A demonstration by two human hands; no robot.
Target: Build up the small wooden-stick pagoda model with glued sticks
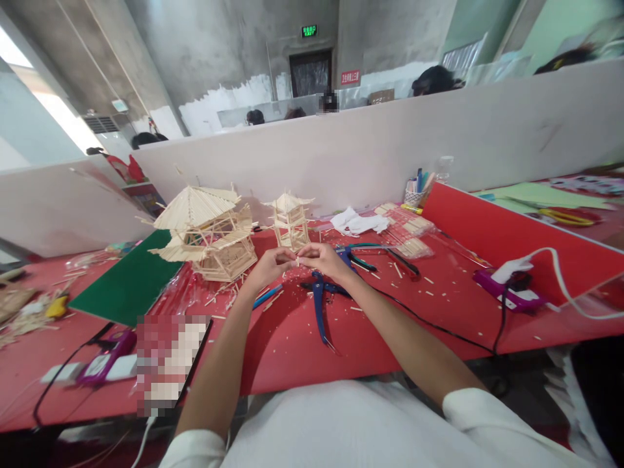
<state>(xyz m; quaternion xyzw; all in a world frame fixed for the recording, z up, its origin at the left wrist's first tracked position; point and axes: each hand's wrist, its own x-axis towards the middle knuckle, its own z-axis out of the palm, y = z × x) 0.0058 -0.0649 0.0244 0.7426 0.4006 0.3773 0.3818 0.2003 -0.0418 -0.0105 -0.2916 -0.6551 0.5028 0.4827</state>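
Note:
My left hand [273, 265] and my right hand [322, 258] meet above the red table [390, 325], their fingertips pinched round a small pale wooden piece [298, 261]. Just behind them stands a small stick-built tower [291, 221] with a pointed roof. To its left is a larger stick pavilion [214, 231]. Below my right hand lie blue-handled pliers [318, 305]. A blue pen-like tool [267, 296] rests beside my left hand.
Another pair of pliers [363, 255], white tissue [358, 222] and bagged sticks [407, 231] lie behind right. Green [129, 279] and red boards [517, 240] flank the area. Power strips [511, 292] with cables lie near the front edge. Small scraps are scattered about.

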